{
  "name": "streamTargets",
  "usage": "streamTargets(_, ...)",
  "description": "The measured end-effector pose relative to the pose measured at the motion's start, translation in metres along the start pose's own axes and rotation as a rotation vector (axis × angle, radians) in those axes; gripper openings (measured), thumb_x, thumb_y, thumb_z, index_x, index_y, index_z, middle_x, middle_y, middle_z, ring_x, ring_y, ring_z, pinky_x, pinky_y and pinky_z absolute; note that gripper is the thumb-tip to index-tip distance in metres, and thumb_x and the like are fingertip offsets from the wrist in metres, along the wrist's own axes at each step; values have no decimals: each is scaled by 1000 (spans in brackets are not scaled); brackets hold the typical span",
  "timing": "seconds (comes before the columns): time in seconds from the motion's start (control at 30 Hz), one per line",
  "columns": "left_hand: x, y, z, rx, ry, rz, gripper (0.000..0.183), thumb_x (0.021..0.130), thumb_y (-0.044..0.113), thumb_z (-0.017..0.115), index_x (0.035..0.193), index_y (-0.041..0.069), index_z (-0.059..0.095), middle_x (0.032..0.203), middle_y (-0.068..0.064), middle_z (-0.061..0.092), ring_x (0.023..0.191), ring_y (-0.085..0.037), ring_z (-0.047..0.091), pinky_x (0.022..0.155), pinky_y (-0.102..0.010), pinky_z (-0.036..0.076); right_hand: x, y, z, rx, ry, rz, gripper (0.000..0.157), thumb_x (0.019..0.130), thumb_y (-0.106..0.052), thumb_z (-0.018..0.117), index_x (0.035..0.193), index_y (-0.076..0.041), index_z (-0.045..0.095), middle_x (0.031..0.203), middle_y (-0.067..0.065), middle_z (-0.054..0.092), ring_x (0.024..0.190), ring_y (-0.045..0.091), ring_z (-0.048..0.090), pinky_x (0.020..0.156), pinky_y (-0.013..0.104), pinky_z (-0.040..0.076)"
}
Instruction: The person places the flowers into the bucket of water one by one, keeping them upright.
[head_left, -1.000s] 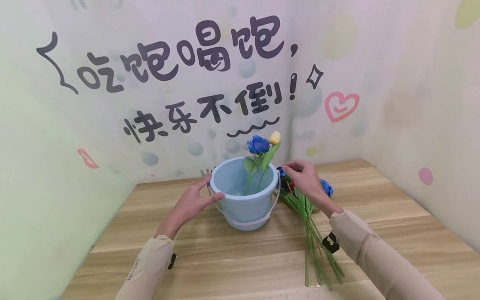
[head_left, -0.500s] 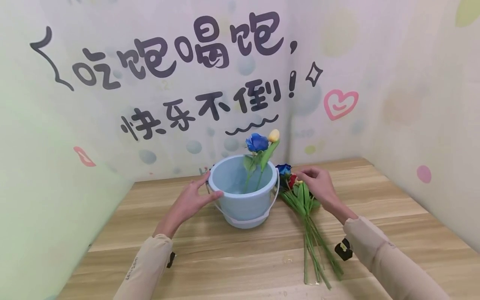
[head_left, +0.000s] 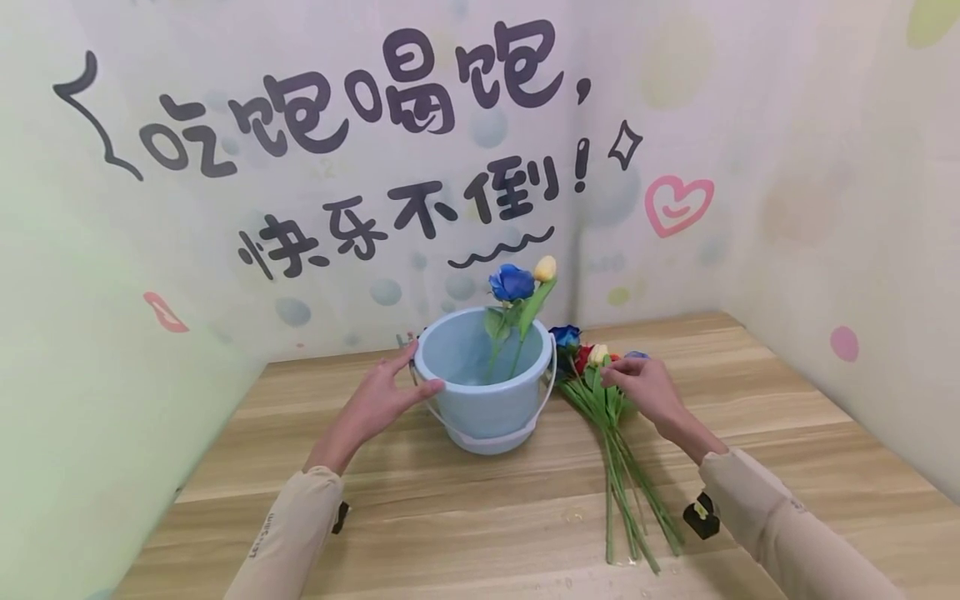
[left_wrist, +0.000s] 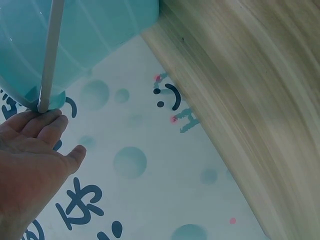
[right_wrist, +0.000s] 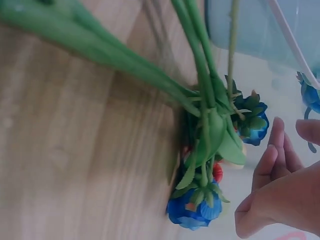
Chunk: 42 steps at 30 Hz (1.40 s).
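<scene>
A light blue bucket stands on the wooden table, its white handle hanging down. Inside lean a blue rose and a pale yellow tulip. My left hand rests against the bucket's left side, thumb at the front rim, fingers straight near the handle joint. Right of the bucket lies a bunch of artificial flowers with blue, red and cream heads. My right hand is over the heads, fingers loosely bent. In the right wrist view a gap shows between thumb and fingers, with nothing in it.
A patterned wall with large dark writing rises behind the table. Side walls close in on left and right. The green stems stretch toward the table's front.
My right hand has moved from beside the bucket's rim to the right and nearer me over the flower heads. My left hand stays at the bucket. The head view has shifted slightly.
</scene>
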<state>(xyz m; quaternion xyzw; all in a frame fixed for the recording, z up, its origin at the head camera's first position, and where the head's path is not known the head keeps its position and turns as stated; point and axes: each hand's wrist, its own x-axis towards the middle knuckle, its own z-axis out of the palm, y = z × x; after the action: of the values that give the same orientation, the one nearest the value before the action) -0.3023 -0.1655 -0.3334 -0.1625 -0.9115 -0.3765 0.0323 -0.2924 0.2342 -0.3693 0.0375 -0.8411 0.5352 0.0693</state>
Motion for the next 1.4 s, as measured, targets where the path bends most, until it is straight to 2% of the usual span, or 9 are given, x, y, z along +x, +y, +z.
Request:
streamTargets(0.3,-1,1,0,5,-2,5,95,92,62,70,164,15,31,166,-13,28,151,-55,11,114,-75,16,-9,11,1,-50,-89,25,28,101,-12,63,114,12,71,109,18,74,110,35,65,99,56,50)
streamTargets(0.4,0,1,0,2,-1,2,94,92,62,70,164,16,31,167,-12,28,151,-54,12,114,-75,17,-11,14,0,-71,-112,24,27,101,-12,65,112,10,73,109,18,74,109,34,65,95,54,52)
streamTargets(0.77,2,-1,-1,6,-1,8,95,91,62,71,164,16,31,166,-13,29,151,-52,17,113,-74,21,-11,18,4,-108,-146,27,21,98,-8,65,101,8,77,109,19,75,108,32,65,81,32,50)
streamTargets(1.03,1,0,-1,-5,0,16,95,91,60,73,164,15,31,166,-14,29,151,-49,22,114,-72,24,-13,17,7,-130,-192,15,18,95,-5,69,102,9,76,98,14,76,86,18,63,68,29,51)
streamTargets(1.17,1,0,-1,-6,-1,14,95,91,60,73,164,15,31,166,-15,29,150,-50,22,114,-72,24,-13,14,10,-180,-195,2,17,93,-5,71,102,9,76,96,14,76,87,20,64,68,31,51)
streamTargets(1.4,0,1,-1,-4,-7,6,95,92,60,72,164,15,30,166,-16,28,151,-49,22,114,-72,25,-13,11,10,-224,-203,20,17,92,-7,72,100,7,78,96,14,77,83,21,61,60,30,43)
